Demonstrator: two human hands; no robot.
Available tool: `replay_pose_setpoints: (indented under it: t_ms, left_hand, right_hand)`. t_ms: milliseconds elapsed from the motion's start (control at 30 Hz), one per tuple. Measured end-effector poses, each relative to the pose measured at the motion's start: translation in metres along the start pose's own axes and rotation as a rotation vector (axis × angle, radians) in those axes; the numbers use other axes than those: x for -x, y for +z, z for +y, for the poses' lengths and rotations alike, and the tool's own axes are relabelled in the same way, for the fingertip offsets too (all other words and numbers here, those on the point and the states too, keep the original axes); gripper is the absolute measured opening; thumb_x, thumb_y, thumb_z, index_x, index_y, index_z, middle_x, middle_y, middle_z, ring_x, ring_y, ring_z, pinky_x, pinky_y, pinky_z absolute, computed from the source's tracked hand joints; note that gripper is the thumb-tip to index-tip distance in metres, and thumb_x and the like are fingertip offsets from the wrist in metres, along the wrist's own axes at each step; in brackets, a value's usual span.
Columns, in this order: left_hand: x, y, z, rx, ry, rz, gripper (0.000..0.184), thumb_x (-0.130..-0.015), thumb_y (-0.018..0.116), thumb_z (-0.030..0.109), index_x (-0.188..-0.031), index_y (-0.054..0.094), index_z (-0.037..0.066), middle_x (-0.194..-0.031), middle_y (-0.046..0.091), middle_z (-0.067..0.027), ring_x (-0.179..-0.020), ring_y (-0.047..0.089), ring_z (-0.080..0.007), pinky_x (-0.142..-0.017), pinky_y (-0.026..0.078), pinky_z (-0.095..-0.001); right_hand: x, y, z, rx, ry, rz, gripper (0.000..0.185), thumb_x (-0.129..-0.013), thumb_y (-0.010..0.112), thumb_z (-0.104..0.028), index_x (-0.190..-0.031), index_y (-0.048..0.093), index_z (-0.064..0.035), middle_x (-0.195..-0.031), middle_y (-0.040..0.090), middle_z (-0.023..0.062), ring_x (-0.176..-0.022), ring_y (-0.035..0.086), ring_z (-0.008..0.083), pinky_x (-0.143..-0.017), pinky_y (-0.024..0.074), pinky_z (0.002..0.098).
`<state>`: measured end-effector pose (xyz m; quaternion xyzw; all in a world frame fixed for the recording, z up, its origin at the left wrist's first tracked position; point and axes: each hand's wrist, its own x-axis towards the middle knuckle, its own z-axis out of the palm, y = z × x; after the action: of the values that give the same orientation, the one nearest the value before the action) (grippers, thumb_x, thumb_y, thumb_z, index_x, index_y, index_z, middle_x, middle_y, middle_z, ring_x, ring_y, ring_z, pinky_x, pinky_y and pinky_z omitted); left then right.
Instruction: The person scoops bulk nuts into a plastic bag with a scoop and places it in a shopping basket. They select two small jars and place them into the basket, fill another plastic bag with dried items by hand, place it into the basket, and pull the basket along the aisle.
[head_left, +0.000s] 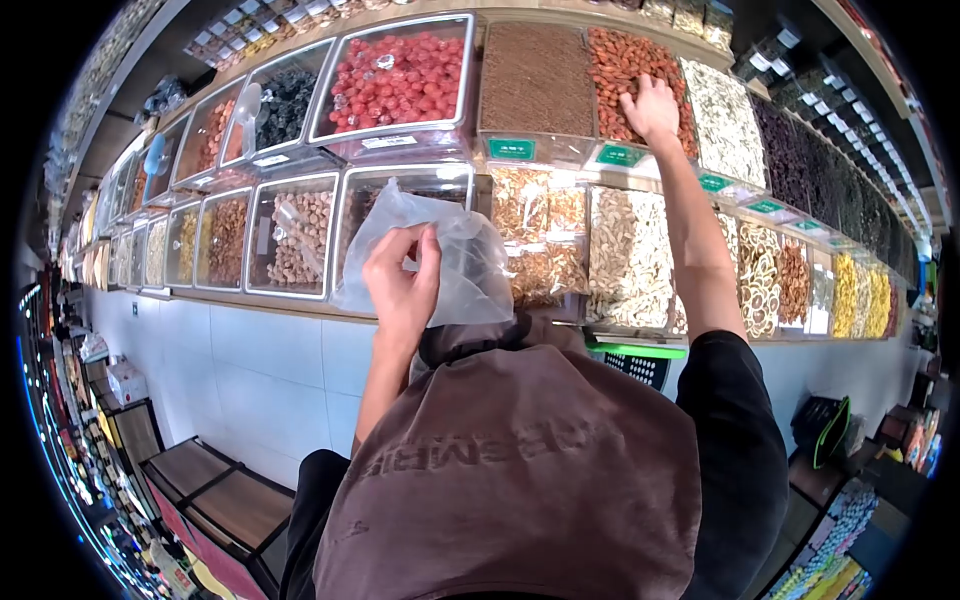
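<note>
My left hand (403, 278) pinches the upper part of a translucent plastic bag (472, 262), which hangs in front of the lower row of bins. Up at the back row, my right hand (654, 110) reaches into a bin of reddish-brown dried pieces (615, 62), its fingers on or among them; the fingertips are partly hidden. To the left of that bin is one of fine brown material (535, 75), and to its right one of whitish pieces (722, 115). A lidded bin of red berries (400, 80) stands further left.
Lower bins hold pale sliced pieces (628, 255), wrapped orange-brown goods (540, 230) and round beige pieces (300, 235). A green-rimmed black basket (636, 362) is below the counter edge. Dark shelving (215, 490) stands at lower left.
</note>
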<state>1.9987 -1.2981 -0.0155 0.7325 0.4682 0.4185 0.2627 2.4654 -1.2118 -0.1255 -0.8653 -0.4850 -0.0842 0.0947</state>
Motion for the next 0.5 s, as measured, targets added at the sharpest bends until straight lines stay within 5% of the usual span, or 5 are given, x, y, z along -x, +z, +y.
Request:
replay_pose_setpoints:
  t_ms: [167, 333, 433, 500]
  left_hand:
    - [0.006, -0.003, 0.0, -0.021, 0.021, -0.012, 0.01, -0.089, 0.068, 0.006, -0.089, 0.072, -0.003, -0.071, 0.064, -0.0105, -0.06, 0.055, -0.0168, -0.059, 0.045, -0.0308]
    - [0.011, 0.001, 0.0, 0.003, 0.017, -0.012, 0.01, -0.089, 0.068, 0.007, -0.089, 0.072, -0.003, -0.072, 0.065, -0.0106, -0.06, 0.056, -0.0159, -0.058, 0.045, -0.0297]
    - [0.011, 0.004, -0.002, 0.049, -0.018, -0.015, 0.012, -0.09, 0.068, 0.007, -0.09, 0.072, -0.004, -0.072, 0.066, -0.0107, -0.061, 0.057, -0.0147, -0.059, 0.046, -0.0292]
    - [0.011, 0.006, -0.004, 0.069, -0.05, -0.017, 0.012, -0.09, 0.068, 0.007, -0.09, 0.072, -0.004, -0.072, 0.066, -0.0106, -0.061, 0.057, -0.0144, -0.059, 0.046, -0.029]
  right_hand:
    - [-0.02, 0.005, 0.018, -0.201, 0.119, -0.036, 0.05, -0.092, 0.06, -0.041, -0.127, 0.054, -0.0066, -0.125, 0.058, 0.0277, -0.114, 0.06, 0.0432, -0.093, 0.0512, 0.0502]
    - [-0.034, 0.018, 0.039, -0.38, 0.103, 0.043, 0.046, -0.091, 0.058, -0.043, -0.121, 0.059, -0.0074, -0.118, 0.065, 0.025, -0.112, 0.062, 0.0403, -0.095, 0.0486, 0.0482]
    - [-0.031, 0.002, 0.032, -0.524, 0.379, 0.079, 0.043, -0.089, 0.057, -0.05, -0.109, 0.068, -0.0134, -0.109, 0.071, 0.0206, -0.109, 0.065, 0.0388, -0.095, 0.0489, 0.0455]
    - [-0.042, 0.005, 0.036, -0.639, 0.415, 0.195, 0.046, -0.089, 0.057, -0.049, -0.106, 0.069, -0.0081, -0.103, 0.071, 0.0226, -0.104, 0.066, 0.0401, -0.093, 0.0497, 0.0457]
